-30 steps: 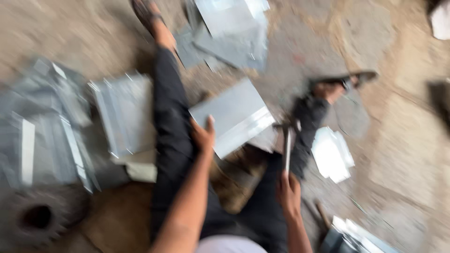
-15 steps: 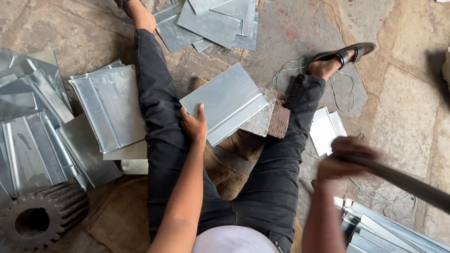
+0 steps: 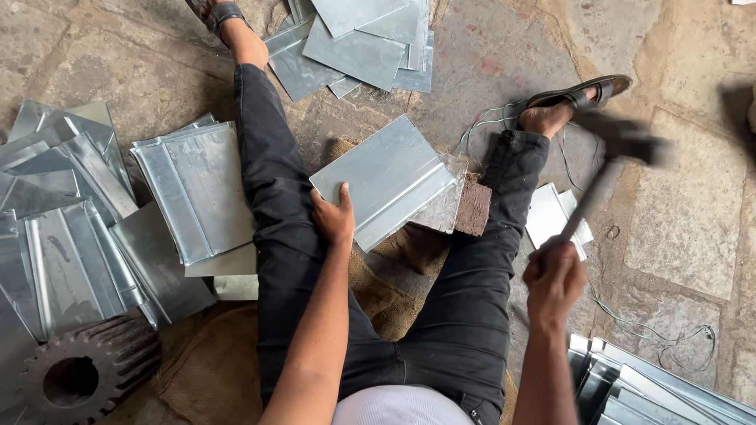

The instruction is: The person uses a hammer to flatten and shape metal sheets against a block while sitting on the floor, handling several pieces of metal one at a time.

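**Hammer up, hand on the metal sheet**

A person sits on the stone floor (image 3: 693, 189) with both legs spread out. The left hand (image 3: 334, 218) lies flat on the near corner of a shiny metal sheet (image 3: 383, 177), with the fingers a little spread. The sheet rests between the legs, on a brown block (image 3: 472, 208) and a piece of brown sack cloth (image 3: 378, 275).

The right hand (image 3: 554, 277) is closed tight around the handle of a hammer (image 3: 602, 177). The hammer is up in the air, to the right of the sheet and well apart from it. Its head looks blurry.

More bent metal sheets lie in a pile (image 3: 71, 212) on the left. Flat sheets (image 3: 362, 43) lie near the left foot at the top. Small metal pieces (image 3: 551, 216) sit by the right leg. A dark gear wheel (image 3: 79, 374) lies at the bottom left. Thin wire (image 3: 654, 323) curls on the floor on the right.
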